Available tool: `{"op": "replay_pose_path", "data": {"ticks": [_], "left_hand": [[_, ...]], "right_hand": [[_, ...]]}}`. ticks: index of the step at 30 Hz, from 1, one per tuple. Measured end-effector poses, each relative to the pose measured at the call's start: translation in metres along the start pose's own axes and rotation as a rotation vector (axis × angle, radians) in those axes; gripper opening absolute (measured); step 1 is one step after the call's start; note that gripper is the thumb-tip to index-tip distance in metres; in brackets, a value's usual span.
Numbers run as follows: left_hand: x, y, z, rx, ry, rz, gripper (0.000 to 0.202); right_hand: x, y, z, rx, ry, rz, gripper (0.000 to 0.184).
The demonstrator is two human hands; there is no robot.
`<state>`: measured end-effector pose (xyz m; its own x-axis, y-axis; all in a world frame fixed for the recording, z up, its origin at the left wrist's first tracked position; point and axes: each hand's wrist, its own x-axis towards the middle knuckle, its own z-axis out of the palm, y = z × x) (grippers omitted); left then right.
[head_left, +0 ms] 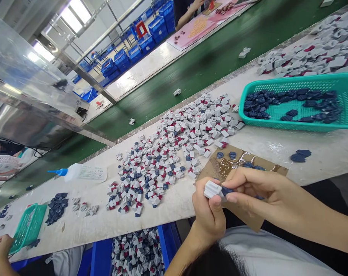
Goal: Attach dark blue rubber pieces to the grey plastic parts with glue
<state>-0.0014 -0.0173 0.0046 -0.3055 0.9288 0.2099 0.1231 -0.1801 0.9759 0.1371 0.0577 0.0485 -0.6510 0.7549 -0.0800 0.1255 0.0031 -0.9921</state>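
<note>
Between finger and thumb, my left hand (208, 214) grips a small light-grey plastic part (212, 189) with a ridged face. My right hand (257, 188) pinches a dark blue plastic piece (227, 191) against the grey part's right side; whether it is seated there I cannot tell. Under both hands lies a brown sheet (205, 168) with a shiny wet patch (229, 165) and several more dark blue pieces (232, 155) on it. Left of the hands spreads a big heap of grey parts (174, 142) with red and blue bits.
A green basket (294, 124) of dark blue pieces stands at the right. The glue bottle (86, 173) lies at the left. Below the table edge sits a blue crate (100, 255) full of parts. A green conveyor belt (151, 105) runs behind. Another person's hand (1, 249) shows lower left.
</note>
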Motion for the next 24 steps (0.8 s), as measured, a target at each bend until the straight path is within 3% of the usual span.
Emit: {"op": "replay_pose_path", "data": {"ticks": [2,6,7,9,11,13,19,24], "left_hand": [[0.002,0.003,0.002,0.011,-0.035,-0.019,0.033],[0.009,0.009,0.008,0.021,-0.126,0.052,0.034],[0.012,0.011,0.01,0.02,-0.124,0.081,0.027],[0.015,0.012,0.014,0.017,-0.084,0.115,0.018],[0.017,0.011,0.018,0.006,-0.032,0.124,0.016],[0.017,0.009,0.02,-0.012,-0.005,0.124,0.016],[0.011,0.004,0.017,-0.023,0.021,0.017,0.018],[0.009,0.0,0.001,0.064,-0.035,0.017,0.022]], "right_hand": [[0.008,-0.001,-0.004,-0.006,0.052,-0.007,0.031],[0.031,-0.016,0.001,0.24,0.355,0.059,0.048],[0.035,-0.022,0.005,0.322,0.345,0.106,0.05],[0.042,-0.032,0.014,0.411,0.204,0.193,0.052],[0.044,-0.037,0.021,0.424,0.073,0.246,0.056],[0.044,-0.036,0.024,0.421,0.021,0.256,0.061],[0.043,-0.022,0.03,0.258,0.176,0.165,0.069],[0.054,-0.011,0.048,0.192,0.112,0.18,0.068]]}}
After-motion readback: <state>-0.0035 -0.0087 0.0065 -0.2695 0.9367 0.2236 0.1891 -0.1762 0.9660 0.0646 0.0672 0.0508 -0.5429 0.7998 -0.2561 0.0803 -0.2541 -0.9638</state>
